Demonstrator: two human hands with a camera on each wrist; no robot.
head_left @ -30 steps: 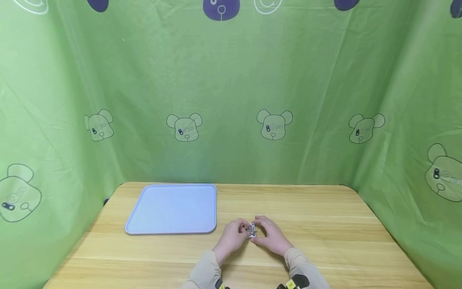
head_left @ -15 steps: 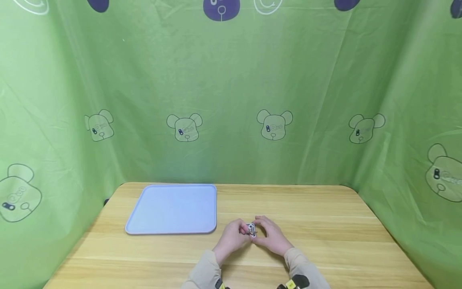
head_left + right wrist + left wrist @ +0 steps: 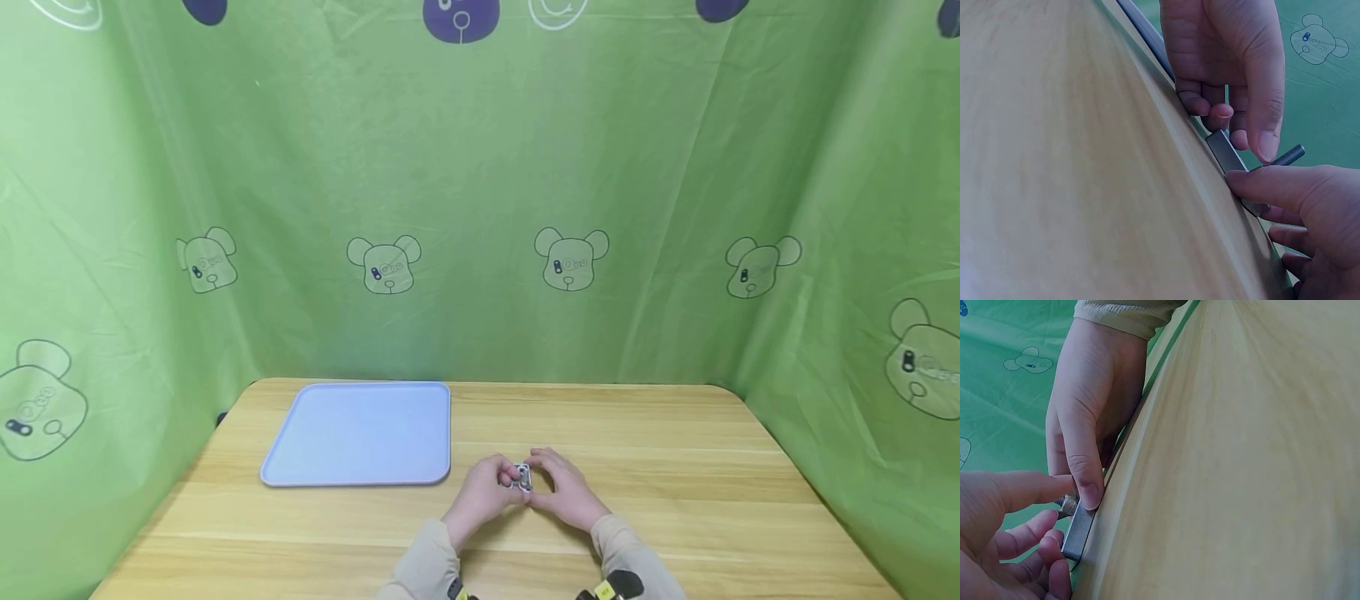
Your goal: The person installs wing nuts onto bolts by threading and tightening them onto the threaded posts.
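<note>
A small grey metal block (image 3: 1227,152) lies by the tabletop between my two hands, with a threaded bolt (image 3: 1291,154) sticking out from it. A nut (image 3: 1070,504) sits at the bolt's base in the left wrist view. With thumb and curled fingers, my left hand (image 3: 482,492) pinches at this nut; the exact contact is partly hidden. My right hand (image 3: 566,493) steadies the block, its thumb (image 3: 1244,181) resting on the near end and its fingers on the far side. In the head view the fingers cover part of the block.
A light blue rectangular tray (image 3: 356,433) lies to the left on the wooden table (image 3: 660,442). Green curtains (image 3: 480,167) with bear prints enclose the back and both sides.
My left fingertips have shifted and curled about the nut, and more of the block's face shows. The right hand holds its place.
</note>
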